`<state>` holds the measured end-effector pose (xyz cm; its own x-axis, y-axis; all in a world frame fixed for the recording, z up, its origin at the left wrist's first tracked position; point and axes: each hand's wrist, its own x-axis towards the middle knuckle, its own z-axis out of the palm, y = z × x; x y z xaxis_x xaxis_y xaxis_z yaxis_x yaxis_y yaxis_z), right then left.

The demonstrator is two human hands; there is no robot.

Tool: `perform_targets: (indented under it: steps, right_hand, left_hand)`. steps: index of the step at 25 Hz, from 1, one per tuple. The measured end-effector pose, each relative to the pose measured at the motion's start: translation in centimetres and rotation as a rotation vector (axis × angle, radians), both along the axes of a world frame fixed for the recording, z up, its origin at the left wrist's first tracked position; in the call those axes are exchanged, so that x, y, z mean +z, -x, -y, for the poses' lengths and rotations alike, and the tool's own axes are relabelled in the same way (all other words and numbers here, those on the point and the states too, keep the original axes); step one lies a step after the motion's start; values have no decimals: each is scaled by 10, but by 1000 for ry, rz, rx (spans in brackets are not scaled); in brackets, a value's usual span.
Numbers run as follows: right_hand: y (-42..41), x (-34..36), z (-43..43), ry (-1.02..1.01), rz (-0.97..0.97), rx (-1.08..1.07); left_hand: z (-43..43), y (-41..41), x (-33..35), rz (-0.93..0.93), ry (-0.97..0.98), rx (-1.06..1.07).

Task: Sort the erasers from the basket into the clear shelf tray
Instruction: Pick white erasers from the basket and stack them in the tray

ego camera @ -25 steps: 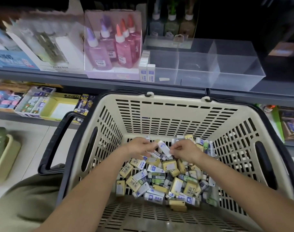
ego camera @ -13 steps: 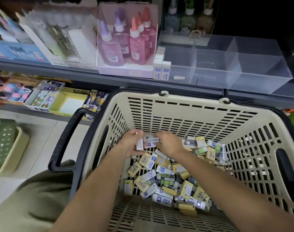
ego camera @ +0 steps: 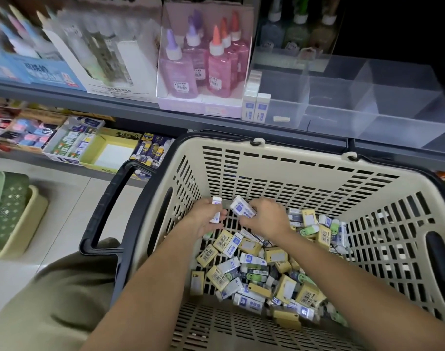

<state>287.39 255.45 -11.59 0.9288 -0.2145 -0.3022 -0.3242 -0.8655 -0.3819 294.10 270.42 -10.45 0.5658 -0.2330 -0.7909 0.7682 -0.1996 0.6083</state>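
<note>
Shelf (ego camera: 115, 106) behind basket (ego camera: 292, 158); left hand (ego camera: 203, 220) grips blurred white eraser (ego camera: 215, 211), right hand (ego camera: 264, 219) pinches second eraser (ego camera: 242, 209); pile (ego camera: 254, 269) partly hidden.

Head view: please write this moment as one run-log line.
left hand grips left-hand eraser | right hand grips right-hand eraser | both inside basket | clear shelf tray holds upright erasers at left end

Right edge cuts basket (ego camera: 292, 158); eraser labels (ego camera: 233, 243) unreadable; left shelf boxes (ego camera: 39, 72) blurred.
</note>
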Motion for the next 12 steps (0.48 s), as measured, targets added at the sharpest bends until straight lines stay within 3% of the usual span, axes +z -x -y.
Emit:
perform_targets:
  steps: [3, 12]
  right_hand:
    - [7, 14, 1, -336, 43, -200]
    - [20, 84, 39, -746, 6, -223]
  left_hand:
    - [10, 3, 10, -46, 196, -115]
    - [30, 3, 49, 68, 298, -297]
